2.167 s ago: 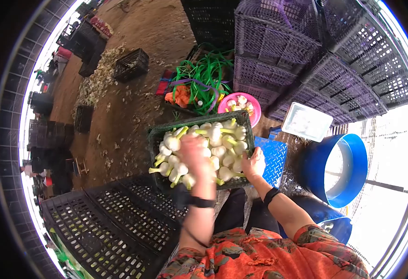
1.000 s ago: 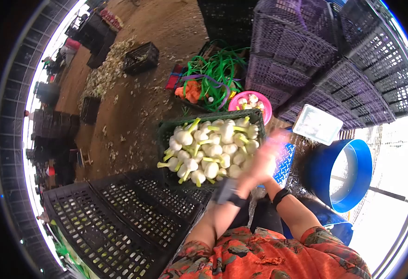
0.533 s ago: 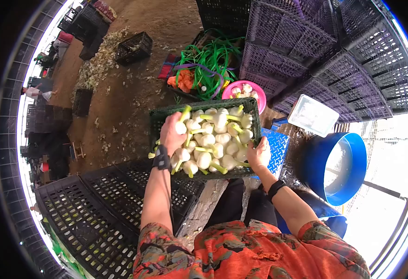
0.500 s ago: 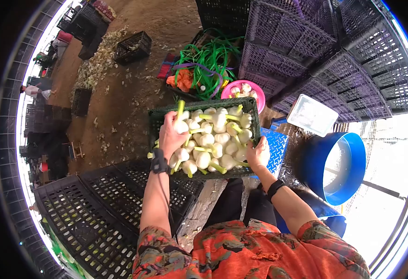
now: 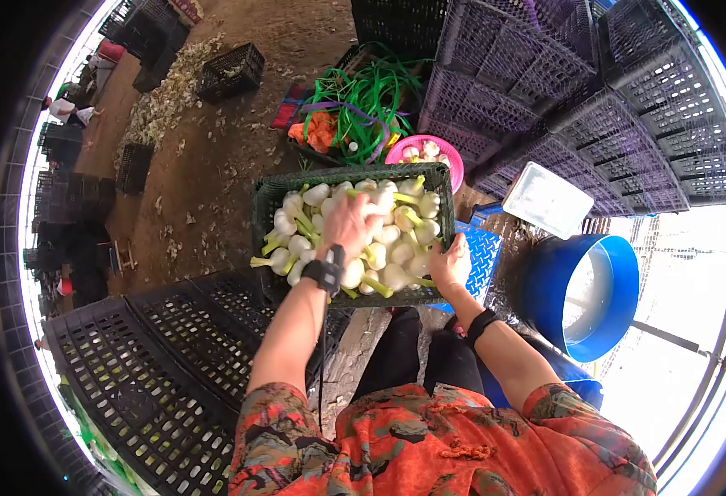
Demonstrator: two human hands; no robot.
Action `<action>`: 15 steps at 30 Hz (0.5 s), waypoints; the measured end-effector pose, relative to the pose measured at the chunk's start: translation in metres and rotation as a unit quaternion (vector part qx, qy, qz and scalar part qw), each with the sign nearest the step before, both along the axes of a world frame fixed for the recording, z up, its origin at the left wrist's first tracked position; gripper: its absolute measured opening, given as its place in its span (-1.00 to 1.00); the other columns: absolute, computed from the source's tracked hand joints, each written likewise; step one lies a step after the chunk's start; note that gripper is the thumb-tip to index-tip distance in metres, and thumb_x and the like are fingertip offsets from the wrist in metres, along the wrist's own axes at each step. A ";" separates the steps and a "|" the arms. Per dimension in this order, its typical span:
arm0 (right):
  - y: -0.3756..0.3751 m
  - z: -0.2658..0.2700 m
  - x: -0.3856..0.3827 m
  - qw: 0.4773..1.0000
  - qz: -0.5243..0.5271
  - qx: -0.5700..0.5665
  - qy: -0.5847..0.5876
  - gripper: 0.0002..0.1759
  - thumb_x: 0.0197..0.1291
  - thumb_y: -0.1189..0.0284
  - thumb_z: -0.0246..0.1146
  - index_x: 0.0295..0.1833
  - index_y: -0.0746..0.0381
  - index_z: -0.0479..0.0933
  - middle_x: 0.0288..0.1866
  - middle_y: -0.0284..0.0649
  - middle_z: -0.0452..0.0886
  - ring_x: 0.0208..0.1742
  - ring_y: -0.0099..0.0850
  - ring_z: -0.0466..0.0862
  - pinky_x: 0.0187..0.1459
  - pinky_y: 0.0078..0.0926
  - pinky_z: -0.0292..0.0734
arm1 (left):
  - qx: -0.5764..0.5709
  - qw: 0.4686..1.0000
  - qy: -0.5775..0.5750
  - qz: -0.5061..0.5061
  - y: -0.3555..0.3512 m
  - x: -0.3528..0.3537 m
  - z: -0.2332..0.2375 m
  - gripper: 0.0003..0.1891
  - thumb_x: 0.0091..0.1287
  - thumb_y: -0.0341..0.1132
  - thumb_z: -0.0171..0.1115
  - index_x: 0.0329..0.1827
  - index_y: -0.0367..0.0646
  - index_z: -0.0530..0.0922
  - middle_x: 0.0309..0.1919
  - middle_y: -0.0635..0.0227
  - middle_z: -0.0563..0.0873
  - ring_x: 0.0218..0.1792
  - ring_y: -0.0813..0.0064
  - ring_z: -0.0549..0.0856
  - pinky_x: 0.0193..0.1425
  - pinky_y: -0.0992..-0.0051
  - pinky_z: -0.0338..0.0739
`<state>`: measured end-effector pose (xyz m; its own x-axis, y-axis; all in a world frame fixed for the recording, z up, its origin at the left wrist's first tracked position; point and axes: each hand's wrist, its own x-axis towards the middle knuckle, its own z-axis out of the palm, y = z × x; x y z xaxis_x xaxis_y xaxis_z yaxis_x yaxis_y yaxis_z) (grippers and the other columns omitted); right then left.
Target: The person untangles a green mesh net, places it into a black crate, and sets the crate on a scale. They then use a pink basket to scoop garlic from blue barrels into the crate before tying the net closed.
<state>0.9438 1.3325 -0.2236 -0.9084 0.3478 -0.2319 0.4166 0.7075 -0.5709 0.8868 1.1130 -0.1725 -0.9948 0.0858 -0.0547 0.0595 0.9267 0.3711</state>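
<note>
A dark green plastic crate [image 5: 265, 192] is held up in front of me, full of white garlic bulbs [image 5: 396, 240] with cut green stems. My right hand [image 5: 451, 263] is closed round the crate's right end, its thumb over the rim. Over the middle of the pile, my left hand [image 5: 351, 225] touches the bulbs. Its fingers are smeared by motion, so whether one is gripped cannot be made out.
Right of the crate stand a blue platform scale [image 5: 480, 260] with a white display [image 5: 547, 202] and a blue tub [image 5: 537, 281]. Beyond are a pink basket [image 5: 458, 169], green straps [image 5: 375, 103] and stacked crates [image 5: 528, 99]. Black crates [image 5: 173, 364] lie lower left.
My left hand has moved right from the crate's left side, where it held a garlic bulb, to the middle of the pile. My right hand keeps its hold on the crate end.
</note>
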 end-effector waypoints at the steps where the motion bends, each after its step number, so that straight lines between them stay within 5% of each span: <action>1: 0.000 -0.001 -0.001 1.000 0.001 0.002 0.005 -0.57 0.12 0.25 0.23 -0.03 0.31 0.32 -0.05 0.05 0.51 0.02 0.03 0.51 0.02 -0.08 0.43 | 0.052 0.998 0.022 -0.008 0.008 0.008 -0.002 -0.65 0.37 -0.14 0.10 0.13 -0.08 0.39 -0.10 0.00 0.52 -0.10 -0.02 0.57 -0.06 0.12 0.49; 3: 0.002 0.003 -0.005 1.000 0.002 -0.011 0.004 -0.57 0.12 0.25 0.22 -0.04 0.31 0.32 -0.04 0.05 0.50 0.03 0.03 0.50 0.03 -0.08 0.43 | 0.127 0.991 0.047 0.023 0.008 0.014 -0.007 -0.59 0.34 -0.13 0.15 0.17 -0.11 0.38 -0.08 0.02 0.52 -0.08 -0.04 0.55 0.01 0.10 0.45; 5: 0.005 0.001 -0.003 1.000 -0.002 -0.021 -0.008 -0.57 0.13 0.24 0.21 -0.04 0.32 0.33 -0.03 0.06 0.50 0.03 0.04 0.50 0.03 -0.09 0.42 | 0.246 0.922 0.167 0.247 -0.001 0.029 -0.012 -0.57 0.31 -0.12 0.18 0.14 -0.18 0.40 -0.08 -0.02 0.51 -0.04 -0.05 0.51 0.08 0.11 0.39; 7: 0.005 -0.004 -0.001 0.999 -0.005 -0.026 0.028 -0.59 0.13 0.25 0.20 -0.05 0.32 0.35 -0.01 0.07 0.50 0.04 0.04 0.50 0.03 -0.10 0.42 | 0.068 0.948 0.197 0.241 -0.012 0.059 -0.022 -0.59 0.32 -0.14 0.16 0.09 -0.25 0.42 -0.05 0.01 0.51 0.00 0.03 0.49 0.15 0.16 0.34; 8: 0.004 -0.006 -0.001 0.999 -0.011 -0.024 0.035 -0.61 0.14 0.24 0.20 -0.07 0.31 0.37 -0.03 0.07 0.51 0.03 0.05 0.50 0.03 -0.10 0.43 | -0.006 0.972 0.022 0.234 0.005 0.071 0.005 -0.59 0.32 -0.18 0.15 0.07 -0.32 0.41 0.03 -0.02 0.46 0.07 0.01 0.45 0.18 0.05 0.27; 9: 0.004 -0.004 -0.004 0.999 -0.009 -0.027 0.038 -0.61 0.14 0.24 0.20 -0.07 0.31 0.37 -0.03 0.07 0.51 0.03 0.05 0.50 0.03 -0.10 0.43 | -0.076 0.984 0.073 0.142 0.021 0.089 0.003 -0.46 0.29 -0.07 0.16 0.12 -0.39 0.37 0.19 -0.11 0.35 0.19 -0.16 0.36 0.28 -0.09 0.15; 10: 0.005 -0.002 -0.004 0.999 -0.015 -0.032 0.019 -0.61 0.15 0.23 0.19 -0.08 0.31 0.37 -0.05 0.07 0.52 0.02 0.05 0.51 0.02 -0.10 0.43 | 0.026 0.988 0.040 0.144 0.042 0.097 -0.011 -0.29 0.25 0.10 0.14 0.24 -0.34 0.30 0.32 -0.24 0.17 0.28 -0.35 0.22 0.38 -0.17 -0.01; 12: 0.007 0.002 -0.005 0.999 -0.013 -0.043 -0.008 -0.61 0.16 0.20 0.18 -0.12 0.33 0.39 -0.09 0.07 0.53 0.00 0.05 0.52 0.01 -0.10 0.43 | -0.066 0.990 -0.080 0.096 0.082 0.108 0.002 -0.15 0.28 0.25 -0.01 0.43 -0.24 0.15 0.42 -0.26 -0.05 0.39 -0.42 -0.04 0.44 -0.22 -0.23; 15: 0.004 -0.002 -0.004 0.999 -0.030 -0.037 0.011 -0.56 0.18 0.15 0.17 -0.09 0.35 0.40 -0.08 0.09 0.53 -0.01 0.05 0.52 0.02 -0.13 0.42 | -0.013 0.992 -0.032 0.119 0.108 0.098 -0.019 -0.24 0.26 0.07 0.10 0.42 -0.22 0.20 0.43 -0.29 -0.08 0.40 -0.46 -0.11 0.43 -0.22 -0.33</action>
<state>0.9403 1.3368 -0.2259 -0.8918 0.3844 -0.2386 0.4434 0.6370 -0.6307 0.9852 1.2214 -0.1913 -0.9812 -0.1530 -0.1178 -0.1848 0.9207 0.3436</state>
